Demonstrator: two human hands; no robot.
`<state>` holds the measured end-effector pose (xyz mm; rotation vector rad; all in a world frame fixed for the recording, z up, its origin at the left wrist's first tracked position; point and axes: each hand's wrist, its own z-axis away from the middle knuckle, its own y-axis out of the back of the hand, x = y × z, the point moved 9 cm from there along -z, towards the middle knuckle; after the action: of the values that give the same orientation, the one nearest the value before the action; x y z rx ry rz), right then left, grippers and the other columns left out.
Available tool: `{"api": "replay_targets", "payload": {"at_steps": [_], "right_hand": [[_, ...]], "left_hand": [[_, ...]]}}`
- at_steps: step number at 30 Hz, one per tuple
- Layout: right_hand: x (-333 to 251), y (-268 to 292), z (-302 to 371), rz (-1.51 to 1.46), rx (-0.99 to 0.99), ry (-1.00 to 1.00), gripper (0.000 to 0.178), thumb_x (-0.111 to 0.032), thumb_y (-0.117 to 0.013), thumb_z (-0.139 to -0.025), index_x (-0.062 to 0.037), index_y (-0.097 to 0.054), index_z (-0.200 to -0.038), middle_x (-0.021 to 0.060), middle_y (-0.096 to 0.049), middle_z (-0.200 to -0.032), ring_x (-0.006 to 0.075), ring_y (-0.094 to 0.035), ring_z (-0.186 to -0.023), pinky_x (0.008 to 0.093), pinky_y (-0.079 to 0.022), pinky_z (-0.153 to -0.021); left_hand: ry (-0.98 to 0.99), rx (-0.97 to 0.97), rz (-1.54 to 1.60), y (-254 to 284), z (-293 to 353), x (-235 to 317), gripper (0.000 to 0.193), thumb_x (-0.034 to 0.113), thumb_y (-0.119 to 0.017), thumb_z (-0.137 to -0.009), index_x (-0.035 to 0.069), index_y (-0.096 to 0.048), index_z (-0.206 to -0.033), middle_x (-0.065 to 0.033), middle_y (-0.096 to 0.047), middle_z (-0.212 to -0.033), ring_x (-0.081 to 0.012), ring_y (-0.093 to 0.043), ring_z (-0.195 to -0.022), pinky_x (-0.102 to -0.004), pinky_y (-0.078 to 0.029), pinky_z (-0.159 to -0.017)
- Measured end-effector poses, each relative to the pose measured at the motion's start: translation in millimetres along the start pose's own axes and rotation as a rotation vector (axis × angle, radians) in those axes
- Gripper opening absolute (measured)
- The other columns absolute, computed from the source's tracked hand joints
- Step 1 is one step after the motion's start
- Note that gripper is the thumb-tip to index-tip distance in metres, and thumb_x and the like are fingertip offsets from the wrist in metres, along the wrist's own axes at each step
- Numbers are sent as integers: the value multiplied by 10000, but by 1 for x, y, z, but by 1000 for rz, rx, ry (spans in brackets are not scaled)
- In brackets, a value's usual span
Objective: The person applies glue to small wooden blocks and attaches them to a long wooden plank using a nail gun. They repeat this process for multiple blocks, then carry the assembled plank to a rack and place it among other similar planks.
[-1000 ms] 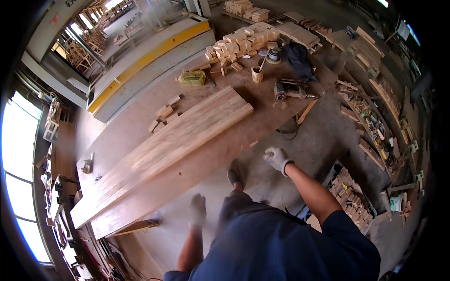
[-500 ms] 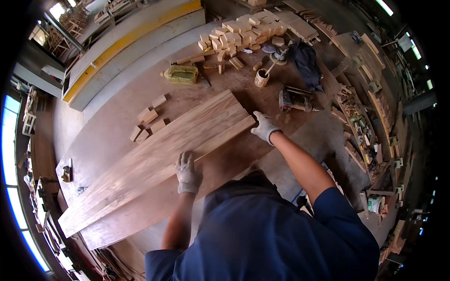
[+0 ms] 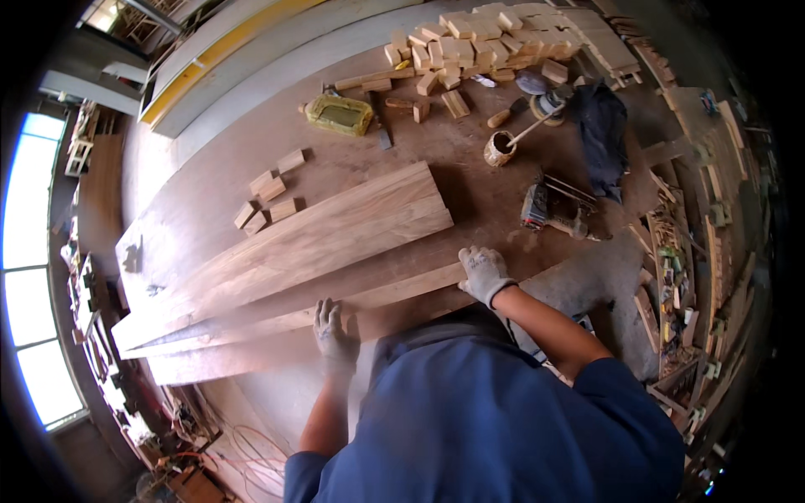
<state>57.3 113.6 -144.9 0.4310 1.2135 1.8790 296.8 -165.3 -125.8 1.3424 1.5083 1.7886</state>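
Both my hands wear pale work gloves. At the right end of a long narrow wooden strip [image 3: 402,287], my right hand [image 3: 486,274] is closed around the wood. My left hand [image 3: 336,335] touches the strip's near side farther left, its fingers stretched out over the wood and the thumb apart. Just beyond the strip lies a wide wooden board [image 3: 335,228] with visible grain. A wedge-shaped gap separates the two pieces, widest at the right and narrowing toward the far left end.
Small wooden blocks [image 3: 270,186] sit beyond the board, and a large pile of blocks [image 3: 470,42] stands at the back. A yellowish plastic jug [image 3: 339,114], a pot with a stick [image 3: 499,149], a power tool [image 3: 549,210] and dark cloth [image 3: 602,138] rest on the worktable [image 3: 201,180].
The strip has come away from the wide board, its right end swinging toward me. My right hand has moved nearer with it, and my view has shifted.
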Motion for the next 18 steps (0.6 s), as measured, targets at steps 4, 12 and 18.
{"api": "replay_targets", "payload": {"at_steps": [4,12,18], "right_hand": [[-5,-5,-4,82,107,186,524,-389,-899,-738,-152,-644,-1130,122,-679,-1110,320,-676,-1062,458,-549,-895],[-5,-13,-10,-33,217,337,394,-306,-863,-689,-158,-682,-1005,119,-635,-1080,345,-634,-1075,506,-525,-940],[-5,-3,2,69,108,401,472,-378,-874,-689,-128,-686,-1042,133,-645,-1102,361,-630,-1081,500,-522,-966]], "left_hand": [[77,51,-13,2,-2,9,429,182,-810,-880,43,-697,-1271,-246,-628,-1454,-459,-543,-1389,-537,-453,-1166],[640,400,96,36,29,-60,597,296,-813,-925,3,-613,-1406,-266,-615,-1420,-427,-565,-1352,-501,-471,-1136],[1408,634,698,-7,105,-178,708,465,-795,-955,-9,-575,-1433,-232,-636,-1369,-409,-626,-1228,-493,-515,-1053]]}}
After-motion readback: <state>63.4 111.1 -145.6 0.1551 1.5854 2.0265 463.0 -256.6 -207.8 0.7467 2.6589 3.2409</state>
